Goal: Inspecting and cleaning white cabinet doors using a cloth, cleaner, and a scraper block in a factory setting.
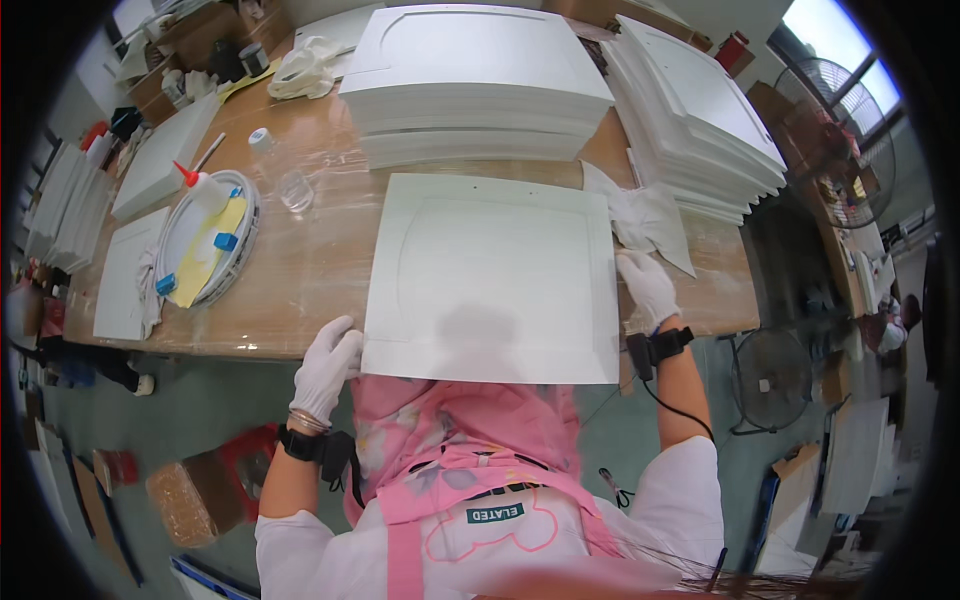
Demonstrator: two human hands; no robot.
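Bench (pixel 310 260): brown, glossy. White panel (pixel 500 280): one, reaching past the bench's near edge. Left hand (pixel 328 368): white-gloved, fingers bent, at the panel's left edge. Right hand (pixel 648 285): white-gloved, at its right edge; whether either grips cannot be told. Panel stack (pixel 480 120): behind. Red-tipped bottle (pixel 208 192): at left, on a round tray (pixel 252 240).

Your white panel (pixel 500 270) hides part of the front edge of the worktop (pixel 310 260); a reddish shape (pixel 590 582), blurred past telling, is cut off at your view's bottom.
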